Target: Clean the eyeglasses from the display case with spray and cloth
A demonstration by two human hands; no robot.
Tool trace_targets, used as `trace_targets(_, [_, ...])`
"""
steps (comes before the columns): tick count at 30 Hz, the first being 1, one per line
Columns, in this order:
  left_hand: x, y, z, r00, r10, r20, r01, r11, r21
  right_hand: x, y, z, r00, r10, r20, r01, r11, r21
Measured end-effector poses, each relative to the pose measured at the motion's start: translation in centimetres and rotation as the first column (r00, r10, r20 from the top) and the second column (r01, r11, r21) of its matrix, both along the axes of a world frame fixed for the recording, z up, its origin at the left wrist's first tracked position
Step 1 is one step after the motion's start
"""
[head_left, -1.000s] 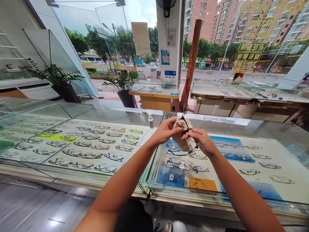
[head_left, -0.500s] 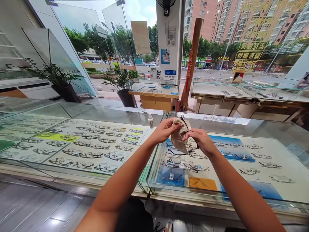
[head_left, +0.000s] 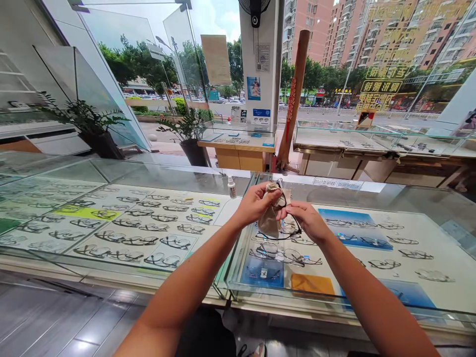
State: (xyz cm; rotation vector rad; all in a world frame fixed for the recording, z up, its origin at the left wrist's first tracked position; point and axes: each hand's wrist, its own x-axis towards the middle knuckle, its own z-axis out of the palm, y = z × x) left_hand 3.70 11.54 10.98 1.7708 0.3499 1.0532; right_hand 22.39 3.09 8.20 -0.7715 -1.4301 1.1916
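Dark-framed glasses are held up over the glass display case. My left hand pinches a beige cloth around part of the frame, and the cloth hangs down below the fingers. On the other side, my right hand has its fingertips closed on the glasses, close to the left fingertips. The fingers and cloth partly hide the lenses.
A small white spray bottle stands on the case top, left of my hands. Rows of glasses lie inside the case, with an orange cloth near its front. Potted plants and a wooden trunk stand beyond.
The glasses have turned slightly, with a temple now curving lower between my hands. The cloth has shifted a little to the left, and my right hand has dipped slightly.
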Motion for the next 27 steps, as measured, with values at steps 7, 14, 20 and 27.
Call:
trace_targets(7, [-0.4,0.7,0.1,0.985,-0.168,0.025,0.169,0.985,-0.033,0.4,0.0,0.4,0.996,-0.066,-0.067,0.064,0.997,-0.035])
trace_targets(14, [0.5,-0.6,0.1,0.986,-0.153,0.065,0.159,0.983,-0.095,-0.1,0.3,-0.2,0.997,-0.046,-0.064,0.043,0.998,-0.05])
trace_targets(20, [0.1,-0.3,0.4,0.997,-0.069,0.027,0.071,0.996,-0.054,-0.2,0.3,-0.3,1.0,-0.022,-0.014,0.022,1.0,0.016])
trace_targets(27, [-1.0,0.8,0.6,0.99,-0.139,-0.027,0.138,0.989,-0.057,0.5,0.2,-0.3,0.999,-0.041,-0.024,0.041,0.999,0.006])
